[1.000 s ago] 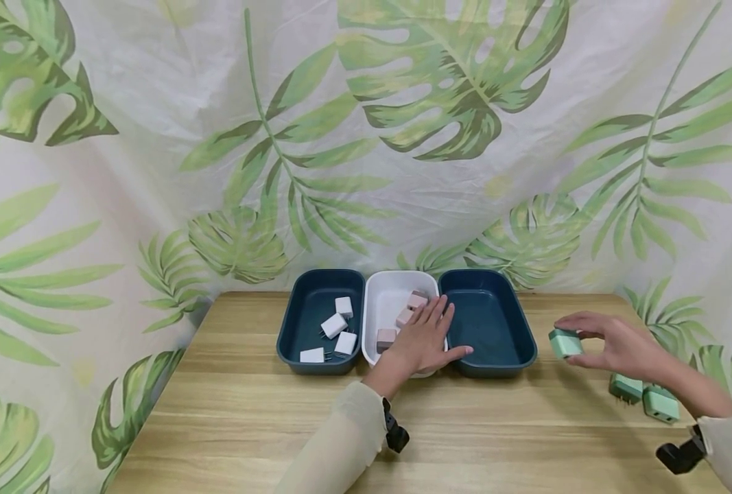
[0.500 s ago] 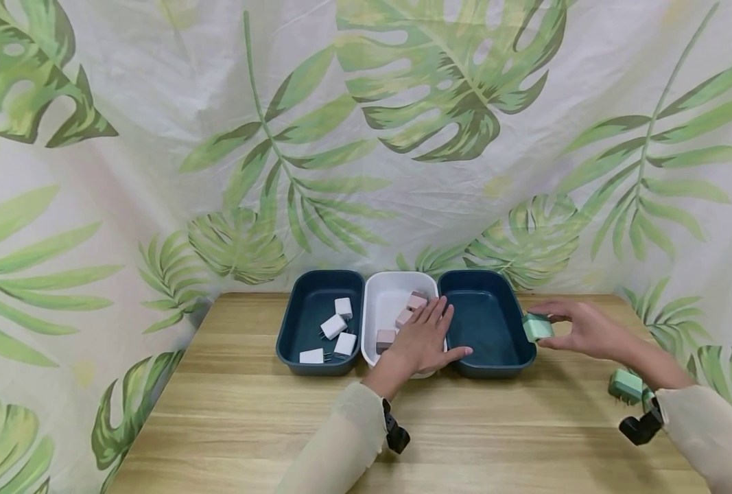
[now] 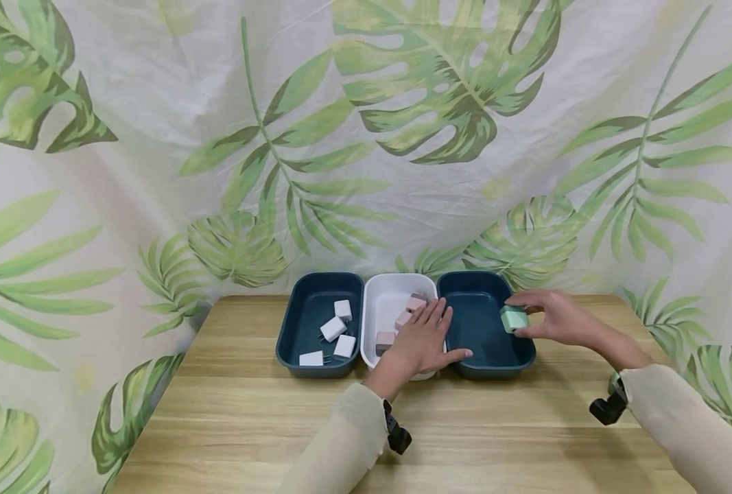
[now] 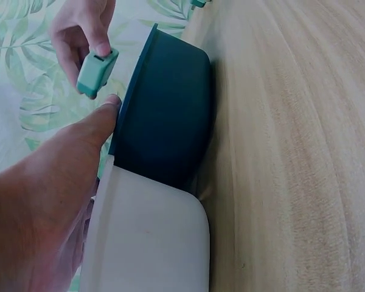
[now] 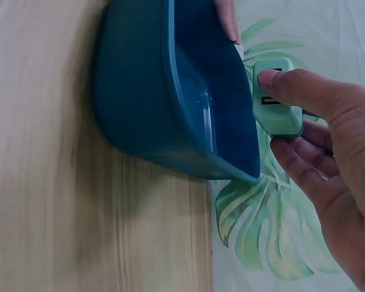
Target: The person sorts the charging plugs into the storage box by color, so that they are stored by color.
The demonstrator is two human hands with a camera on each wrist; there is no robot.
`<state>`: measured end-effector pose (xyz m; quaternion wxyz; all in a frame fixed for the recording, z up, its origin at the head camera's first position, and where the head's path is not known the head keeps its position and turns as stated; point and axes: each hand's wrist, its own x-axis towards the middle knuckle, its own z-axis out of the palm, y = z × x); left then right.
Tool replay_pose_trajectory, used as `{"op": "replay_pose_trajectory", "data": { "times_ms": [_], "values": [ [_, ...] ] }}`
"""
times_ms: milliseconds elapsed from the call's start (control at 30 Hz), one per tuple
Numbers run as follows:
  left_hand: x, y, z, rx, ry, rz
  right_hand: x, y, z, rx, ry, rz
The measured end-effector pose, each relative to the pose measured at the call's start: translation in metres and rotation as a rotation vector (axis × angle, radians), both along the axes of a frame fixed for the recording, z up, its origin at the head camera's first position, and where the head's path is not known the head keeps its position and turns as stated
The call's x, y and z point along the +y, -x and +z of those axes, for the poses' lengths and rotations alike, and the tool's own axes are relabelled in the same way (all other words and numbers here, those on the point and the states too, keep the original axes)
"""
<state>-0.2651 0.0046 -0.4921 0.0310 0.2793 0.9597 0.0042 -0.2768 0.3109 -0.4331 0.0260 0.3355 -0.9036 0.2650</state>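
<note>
Between thumb and fingers, my right hand (image 3: 560, 318) pinches a green USB charger (image 3: 514, 319) over the right side of the right dark blue bin (image 3: 477, 367). Two dark USB slots show on the charger (image 5: 278, 100) in the right wrist view. My left hand (image 3: 418, 343) lies with fingers spread across the white bin (image 3: 374, 291), its thumb reaching the right bin's near rim. Pink chargers (image 3: 385, 342) sit in the white bin, partly covered by that hand. Inside the right bin, the visible floor is bare.
Left of the white bin stands another dark blue bin (image 3: 298, 309) holding several white chargers (image 3: 333, 328). Behind my right forearm, a green charger (image 3: 614, 379) is mostly hidden. A leaf-patterned cloth (image 3: 316, 137) hangs behind the wooden table (image 3: 230, 412).
My right hand has carried the green charger leftward, from beside the right bin to over it. The right forearm now covers most of the green chargers on the table. The left hand stays put.
</note>
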Motion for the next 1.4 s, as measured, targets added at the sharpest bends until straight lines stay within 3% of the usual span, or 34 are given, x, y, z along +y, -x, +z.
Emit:
{"op": "replay_pose_trajectory", "data": {
  "times_ms": [333,467,800,1067,1400],
  "values": [
    [0.001,0.002,-0.004,-0.021,0.012,0.012,-0.015,0.021,-0.010,-0.001,-0.041,0.007],
    [0.001,0.004,-0.005,0.000,0.012,0.011,-0.022,0.028,-0.013,0.005,-0.036,0.021],
    [0.000,-0.002,0.001,0.025,0.017,0.007,-0.033,0.050,-0.027,-0.037,-0.063,0.027],
    [0.001,0.003,-0.004,0.010,0.021,0.002,-0.046,0.057,-0.032,-0.025,-0.063,0.043],
    [0.002,0.005,-0.008,0.031,0.034,0.010,-0.053,0.064,-0.042,-0.101,-0.070,0.032]
  ]
}}
